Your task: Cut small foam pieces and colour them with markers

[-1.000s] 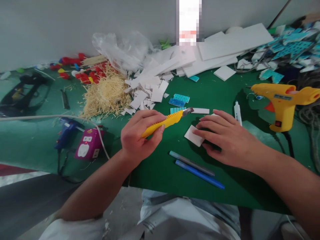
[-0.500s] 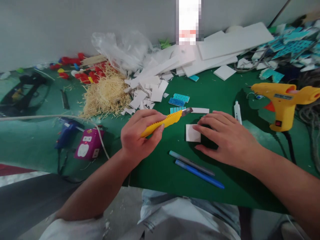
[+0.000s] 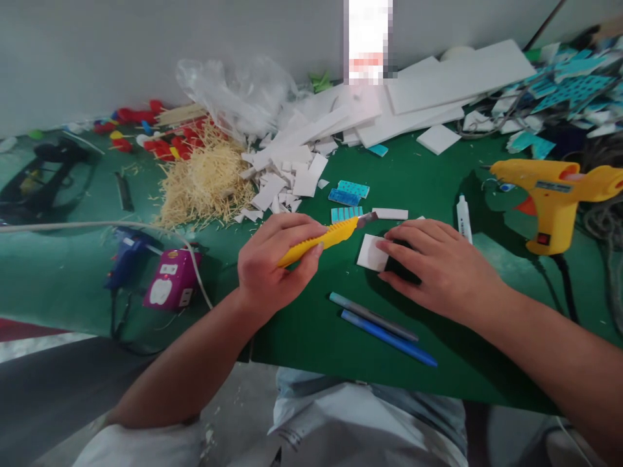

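My left hand (image 3: 275, 259) is closed round a yellow utility knife (image 3: 324, 239), whose blade points right and up over the green table (image 3: 311, 324). My right hand (image 3: 438, 269) lies on the table with its fingers on a small white foam square (image 3: 370, 253), pressing its right part. The knife tip hangs just above and left of the square, not touching it. A narrow white foam strip (image 3: 389, 213) lies just beyond the blade.
Two blue pens (image 3: 384, 327) lie near the front edge. A yellow glue gun (image 3: 552, 198) stands at the right, a white tube (image 3: 463, 217) beside it. Foam scraps (image 3: 292, 175), straw (image 3: 207, 181), teal patterned pieces (image 3: 348, 194), foam sheets (image 3: 438, 91) and a purple power strip (image 3: 170, 287) fill the back and left.
The white foam square has been turned and shifted slightly under my right fingers. The left hand with the knife has barely moved.
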